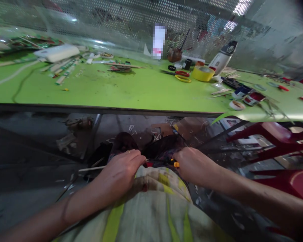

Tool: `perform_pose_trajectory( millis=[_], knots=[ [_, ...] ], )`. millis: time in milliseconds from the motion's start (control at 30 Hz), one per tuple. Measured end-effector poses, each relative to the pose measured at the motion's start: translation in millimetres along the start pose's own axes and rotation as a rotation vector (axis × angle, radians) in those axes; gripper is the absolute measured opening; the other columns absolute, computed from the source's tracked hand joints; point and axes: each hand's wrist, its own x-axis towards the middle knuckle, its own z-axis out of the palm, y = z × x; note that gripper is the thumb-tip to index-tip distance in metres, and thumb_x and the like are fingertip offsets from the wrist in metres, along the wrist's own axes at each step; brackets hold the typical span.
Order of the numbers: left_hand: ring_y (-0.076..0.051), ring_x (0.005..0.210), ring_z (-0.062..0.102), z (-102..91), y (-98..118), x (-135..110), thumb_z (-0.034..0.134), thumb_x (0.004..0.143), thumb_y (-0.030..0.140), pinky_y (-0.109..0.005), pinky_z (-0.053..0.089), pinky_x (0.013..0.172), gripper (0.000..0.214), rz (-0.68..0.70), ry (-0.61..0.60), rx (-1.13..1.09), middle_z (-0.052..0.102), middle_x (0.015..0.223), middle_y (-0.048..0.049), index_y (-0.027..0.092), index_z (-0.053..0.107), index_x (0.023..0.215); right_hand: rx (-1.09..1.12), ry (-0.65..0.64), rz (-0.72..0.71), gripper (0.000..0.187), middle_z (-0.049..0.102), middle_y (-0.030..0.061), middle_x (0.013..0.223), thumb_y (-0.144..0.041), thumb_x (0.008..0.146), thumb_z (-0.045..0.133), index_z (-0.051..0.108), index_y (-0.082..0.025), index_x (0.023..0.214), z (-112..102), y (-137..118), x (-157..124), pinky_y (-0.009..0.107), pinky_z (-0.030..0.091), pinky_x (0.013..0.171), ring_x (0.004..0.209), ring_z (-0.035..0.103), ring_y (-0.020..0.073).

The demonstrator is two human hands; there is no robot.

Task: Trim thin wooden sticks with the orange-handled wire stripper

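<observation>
Over my lap, my left hand [125, 168] is closed around a thin pale stick [92, 168], whose end sticks out to the left behind the wrist. Opposite it, my right hand [194, 164] is closed on a tool with an orange-yellow handle [176, 164]. A dark, thin part of that tool seems to point toward my left fingertips; its kind is not clear. Both hands rest close to the pale, yellow-striped cloth [151, 201] over my body. The fingers' undersides are hidden.
Ahead stands a green table [111, 90] with scissors [179, 74], yellow tape [203, 73], a bottle [222, 57], paint pots [254, 98], a white power strip [58, 52] and bundled sticks [65, 70]. Red plastic chairs [280, 134] are at right. Scraps litter the floor.
</observation>
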Motion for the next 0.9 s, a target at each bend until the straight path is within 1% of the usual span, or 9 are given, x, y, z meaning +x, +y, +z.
perform_pose_trajectory(
  millis=[67,167,233,300,433,567,700,800,900],
  knots=[
    [-0.021,0.08,0.053,-0.6,1,0,0.054,0.087,0.044,-0.033,0.042,0.073,0.03,-0.003,-0.008,0.02,0.057,0.086,-0.0071,0.014,0.057,0.09,0.038,-0.028,0.001,0.019,0.071,0.0113,0.086,-0.02,0.082,0.052,0.069,-0.017,0.089,1,0,1,0.025,0.043,0.069,0.085,0.067,0.0212],
    [-0.022,0.082,0.054,0.6,1,0,0.056,0.086,0.043,-0.035,0.043,0.075,0.028,-0.026,-0.009,0.047,0.058,0.087,-0.0077,0.015,0.058,0.09,0.031,-0.024,0.003,0.021,0.071,0.0116,0.089,-0.02,0.082,0.051,0.069,-0.017,0.093,3,0,2,0.026,0.044,0.069,0.085,0.067,0.0221],
    [-0.022,0.082,0.055,2.0,0,0,0.056,0.086,0.044,-0.034,0.043,0.074,0.028,-0.023,-0.003,0.049,0.06,0.087,-0.007,0.017,0.059,0.092,-0.003,0.004,0.012,0.023,0.071,0.0109,0.087,-0.016,0.079,0.05,0.068,-0.017,0.094,3,0,1,0.027,0.044,0.064,0.08,0.067,0.0229],
    [-0.021,0.08,0.057,3.0,-3,1,0.056,0.085,0.046,-0.032,0.044,0.072,0.03,-0.004,-0.008,0.05,0.061,0.087,-0.0056,0.018,0.059,0.096,-0.059,0.029,0.023,0.024,0.071,0.0097,0.08,-0.012,0.074,0.05,0.067,-0.017,0.09,2,1,-1,0.028,0.043,0.059,0.074,0.067,0.0239],
    [-0.019,0.078,0.062,3.2,-8,0,0.051,0.089,0.039,-0.027,0.043,0.067,0.026,0.002,-0.043,0.064,0.066,0.088,-0.0034,0.021,0.06,0.106,-0.167,0.043,0.034,0.022,0.069,0.0076,0.073,-0.009,0.07,0.05,0.065,-0.017,0.083,0,-1,-7,0.029,0.041,0.053,0.065,0.066,0.0238],
    [-0.018,0.068,0.064,2.3,-7,1,0.048,0.089,0.032,-0.025,0.041,0.059,0.022,-0.041,-0.099,0.058,0.069,0.078,-0.0007,0.024,0.063,0.103,-0.261,0.147,-0.038,0.019,0.067,0.0076,0.078,-0.011,0.074,0.053,0.065,-0.017,0.087,0,-5,-14,0.03,0.04,0.052,0.066,0.063,0.0226],
    [-0.018,0.075,0.066,1.3,-4,3,0.045,0.09,0.027,-0.025,0.044,0.065,0.023,-0.049,-0.078,0.026,0.07,0.081,-0.0024,0.022,0.065,0.1,-0.32,0.228,-0.069,0.016,0.065,0.0076,0.077,-0.01,0.073,0.055,0.065,-0.016,0.084,0,-7,-17,0.03,0.039,0.052,0.069,0.061,0.0229],
    [-0.019,0.079,0.066,1.6,-5,4,0.045,0.091,0.03,-0.026,0.046,0.07,0.024,-0.026,-0.044,0.018,0.07,0.084,-0.0036,0.02,0.066,0.099,-0.293,0.217,-0.043,0.017,0.066,0.0072,0.077,-0.01,0.073,0.053,0.064,-0.017,0.084,0,-5,-14,0.029,0.038,0.052,0.067,0.061,0.0218],
    [-0.02,0.079,0.065,2.0,-7,4,0.046,0.091,0.036,-0.028,0.046,0.071,0.026,0.012,-0.016,0.04,0.07,0.085,-0.0044,0.019,0.065,0.098,-0.219,0.14,-0.001,0.019,0.068,0.007,0.075,-0.009,0.07,0.051,0.064,-0.017,0.082,-1,-2,-10,0.027,0.037,0.051,0.063,0.063,0.0202]
  ],
)
